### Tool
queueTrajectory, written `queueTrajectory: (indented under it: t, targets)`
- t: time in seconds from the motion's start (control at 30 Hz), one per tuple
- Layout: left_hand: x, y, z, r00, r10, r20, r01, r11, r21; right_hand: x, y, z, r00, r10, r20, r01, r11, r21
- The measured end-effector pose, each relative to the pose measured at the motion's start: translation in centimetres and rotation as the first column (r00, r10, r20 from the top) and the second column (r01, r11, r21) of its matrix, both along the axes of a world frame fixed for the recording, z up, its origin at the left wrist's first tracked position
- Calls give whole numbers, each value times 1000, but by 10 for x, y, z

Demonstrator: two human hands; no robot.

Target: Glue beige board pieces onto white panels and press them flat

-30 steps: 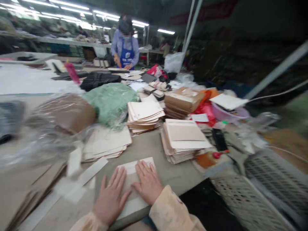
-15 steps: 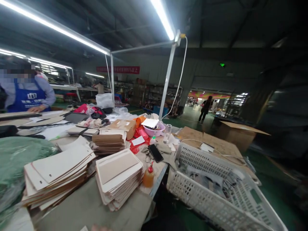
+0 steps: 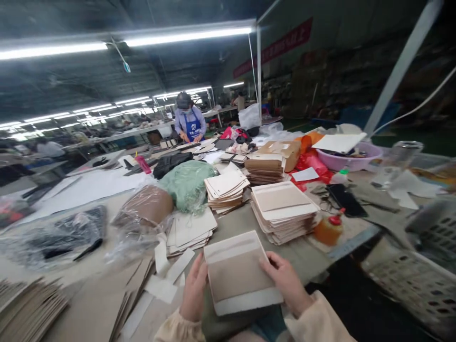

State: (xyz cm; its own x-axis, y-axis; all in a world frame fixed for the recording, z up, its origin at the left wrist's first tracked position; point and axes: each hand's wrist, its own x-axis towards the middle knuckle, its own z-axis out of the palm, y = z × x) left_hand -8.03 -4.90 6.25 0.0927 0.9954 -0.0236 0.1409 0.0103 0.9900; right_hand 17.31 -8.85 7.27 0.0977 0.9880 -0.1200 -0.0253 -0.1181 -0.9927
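A white panel with a beige piece laid across it is held between my two hands above the table's near edge. My left hand grips its left side, and my right hand pinches the right side, thumb on top. Just beyond it rises a stack of similar white-and-beige panels. Left of that stack lies a pile of white sheets, with more loose white panels nearer to me. Beside the stack, on the right, stands a bottle of amber liquid with a red cap.
A white crate sits off the table's right edge. Plastic-wrapped brown material and a green bag lie to the left. A phone and purple basin are at right. A co-worker in a blue apron stands across.
The view has swung left and down. Both my hands and the held panel now show fully, where earlier only a blurred bit of a hand appeared at the bottom edge.
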Motion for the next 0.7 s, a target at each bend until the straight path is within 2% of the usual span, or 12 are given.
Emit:
queueTrajectory:
  t: [0.07, 0.17, 0.27, 0.37, 0.43, 0.53, 0.63, 0.7]
  targets:
    - [19, 4, 22, 966, -5, 257, 49, 986, -162, 7, -8, 9, 994, -20, -110, 19, 1000, -10]
    - [41, 3, 46, 887, 72, 457, 58, 962, -266, 16, -16, 18, 956, -76, -283, 68, 997, -39]
    - [57, -2, 57, 849, 148, 508, 55, 930, -363, 27, -23, 24, 927, -106, -360, 98, 994, -39]
    - [71, -1, 65, 837, 145, 528, 93, 913, -397, 40, -31, 32, 898, -103, -429, 107, 994, -16]
    - [83, 7, 74, 831, 132, 540, 122, 904, -409, 50, -37, 34, 860, -119, -496, 140, 990, 5]
    - [108, 34, 95, 820, 112, 562, 144, 909, -392, 67, -49, 23, 774, -181, -607, 231, 973, 5]
    - [141, 74, 115, 809, 87, 582, 156, 922, -355, 82, -61, -4, 698, -255, -669, 273, 959, -80]
    - [166, 101, 123, 806, 79, 586, 160, 925, -345, 90, -68, -25, 681, -310, -664, 282, 947, -154]
